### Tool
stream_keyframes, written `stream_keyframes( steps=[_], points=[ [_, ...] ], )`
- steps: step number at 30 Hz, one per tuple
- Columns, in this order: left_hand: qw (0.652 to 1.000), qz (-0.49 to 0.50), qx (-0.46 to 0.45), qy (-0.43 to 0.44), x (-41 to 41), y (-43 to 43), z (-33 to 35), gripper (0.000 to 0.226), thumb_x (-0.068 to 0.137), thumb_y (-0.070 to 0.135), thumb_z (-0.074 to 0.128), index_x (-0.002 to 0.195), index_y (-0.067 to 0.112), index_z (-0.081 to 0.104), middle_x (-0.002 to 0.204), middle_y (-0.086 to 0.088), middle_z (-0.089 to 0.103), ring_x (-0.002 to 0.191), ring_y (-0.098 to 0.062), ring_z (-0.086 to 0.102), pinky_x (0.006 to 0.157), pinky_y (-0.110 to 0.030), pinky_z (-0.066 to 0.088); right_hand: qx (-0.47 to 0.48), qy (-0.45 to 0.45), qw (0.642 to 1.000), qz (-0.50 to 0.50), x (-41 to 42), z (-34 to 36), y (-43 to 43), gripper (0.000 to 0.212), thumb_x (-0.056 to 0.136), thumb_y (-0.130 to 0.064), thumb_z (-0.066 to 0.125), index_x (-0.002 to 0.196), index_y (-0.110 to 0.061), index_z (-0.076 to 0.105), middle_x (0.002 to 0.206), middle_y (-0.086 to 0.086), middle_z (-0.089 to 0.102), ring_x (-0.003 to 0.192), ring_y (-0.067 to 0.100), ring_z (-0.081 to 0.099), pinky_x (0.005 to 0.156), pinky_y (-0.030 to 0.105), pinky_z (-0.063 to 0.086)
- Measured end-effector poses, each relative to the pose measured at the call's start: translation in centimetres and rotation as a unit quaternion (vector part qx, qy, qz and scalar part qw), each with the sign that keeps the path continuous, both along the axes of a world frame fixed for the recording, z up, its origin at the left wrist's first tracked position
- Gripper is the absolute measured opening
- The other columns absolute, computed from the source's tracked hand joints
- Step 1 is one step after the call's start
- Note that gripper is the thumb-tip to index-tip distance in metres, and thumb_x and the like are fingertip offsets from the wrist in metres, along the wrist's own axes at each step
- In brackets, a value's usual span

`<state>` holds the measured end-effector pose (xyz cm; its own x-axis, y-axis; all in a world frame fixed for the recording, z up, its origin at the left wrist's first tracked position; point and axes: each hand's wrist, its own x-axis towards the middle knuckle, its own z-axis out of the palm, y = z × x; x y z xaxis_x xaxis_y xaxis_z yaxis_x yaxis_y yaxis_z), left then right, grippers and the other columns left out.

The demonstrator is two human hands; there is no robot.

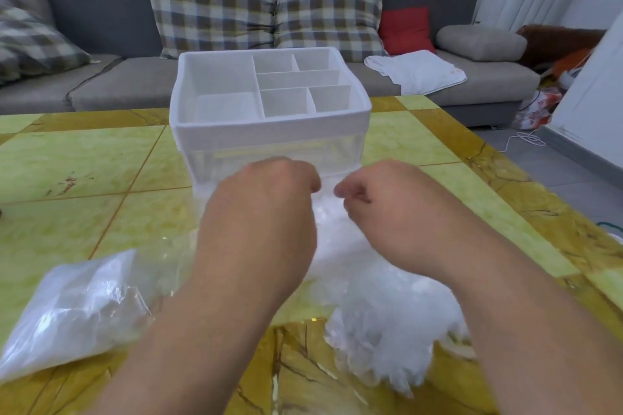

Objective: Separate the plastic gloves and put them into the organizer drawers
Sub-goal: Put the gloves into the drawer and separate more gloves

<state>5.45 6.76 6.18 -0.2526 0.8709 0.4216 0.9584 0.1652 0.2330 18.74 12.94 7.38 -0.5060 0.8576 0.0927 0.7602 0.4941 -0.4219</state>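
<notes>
Light is bright, soft and even. I find only faint shadows under my forearms on the table point(84, 158), whose glossy top carries small pinpoint glints. The plastic gloves point(381, 307) are washed out to near white, with detail lost. My left hand point(269, 192) and right hand point(381, 192) are blurred at the edges. The sofa point(101, 3) bows with wide-angle distortion. The whole frame is slightly soft.

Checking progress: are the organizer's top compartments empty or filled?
Empty, as far as visible: the organizer compartments show only bare white walls and floor.
</notes>
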Motion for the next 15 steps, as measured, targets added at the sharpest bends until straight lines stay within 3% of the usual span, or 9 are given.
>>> stream_keyframes(
  steps=[2,4,6,8,11,13,15],
  points=[
    [0.996,-0.076,0.015,-0.046,2.6,0.2,-0.6,0.039,0.091,0.010,0.058,0.118,0.036,0.067,0.111,0.012,0.067,0.101,-0.016,0.063,0.085,-0.037,0.052,-0.002,0.102,0.993,-0.063,2.3,0.2,1.0,0.024,0.091,-0.012,0.051,0.098,-0.009,0.074,0.102,0.009,0.073,0.092,0.032,0.066,0.079,0.042,0.056],
    [0.989,-0.139,-0.012,-0.055,5.0,0.3,-2.3,0.040,0.092,0.007,0.055,0.119,0.036,0.065,0.112,0.012,0.063,0.101,-0.015,0.062,0.085,-0.036,0.052,-0.023,0.197,0.966,-0.164,5.3,-1.5,2.9,0.018,0.080,-0.010,0.051,0.087,-0.003,0.066,0.092,0.023,0.069,0.081,0.045,0.063,0.071,0.055,0.058],
    [0.984,-0.163,-0.051,-0.053,6.9,0.3,-3.9,0.042,0.092,0.001,0.051,0.119,0.031,0.064,0.115,0.012,0.054,0.096,-0.015,0.060,0.079,-0.033,0.052,-0.077,0.250,0.926,-0.273,8.4,-4.3,4.6,0.019,0.072,-0.013,0.050,0.087,-0.007,0.060,0.089,0.028,0.066,0.061,0.035,0.058,0.062,0.046,0.052],
    [0.982,-0.174,-0.078,-0.012,8.3,0.2,-4.3,0.051,0.081,-0.009,0.041,0.115,0.023,0.061,0.116,0.007,0.046,0.087,-0.016,0.054,0.063,-0.029,0.043,-0.155,0.275,0.883,-0.348,10.8,-6.9,6.0,0.015,0.074,-0.012,0.055,0.081,0.000,0.061,0.085,0.029,0.069,0.065,0.027,0.057,0.064,0.041,0.046],
    [0.970,-0.221,-0.098,0.008,10.4,0.3,-4.5,0.053,0.076,-0.009,0.047,0.117,0.022,0.061,0.118,0.006,0.049,0.089,-0.018,0.056,0.057,-0.029,0.038,-0.236,0.272,0.840,-0.407,12.9,-9.1,6.8,0.008,0.079,-0.003,0.056,0.077,-0.003,0.063,0.078,0.020,0.063,0.069,0.029,0.057,0.062,0.038,0.046],
    [0.965,-0.236,-0.113,0.006,11.2,0.5,-5.8,0.047,0.082,-0.003,0.051,0.120,0.024,0.059,0.121,0.007,0.049,0.101,-0.018,0.056,0.066,-0.031,0.046,-0.243,0.254,0.838,-0.416,13.6,-9.8,7.0,0.004,0.074,-0.004,0.056,0.073,-0.007,0.059,0.073,0.015,0.054,0.066,0.028,0.051,0.058,0.037,0.041],
    [0.960,-0.233,-0.152,0.022,11.3,0.8,-7.7,0.042,0.089,0.002,0.049,0.125,0.024,0.053,0.132,0.005,0.043,0.119,-0.019,0.048,0.086,-0.032,0.048,-0.253,0.247,0.839,-0.413,14.3,-10.1,6.8,0.004,0.076,-0.009,0.061,0.078,-0.006,0.060,0.078,0.015,0.057,0.069,0.028,0.055,0.058,0.038,0.045]
  ],
)
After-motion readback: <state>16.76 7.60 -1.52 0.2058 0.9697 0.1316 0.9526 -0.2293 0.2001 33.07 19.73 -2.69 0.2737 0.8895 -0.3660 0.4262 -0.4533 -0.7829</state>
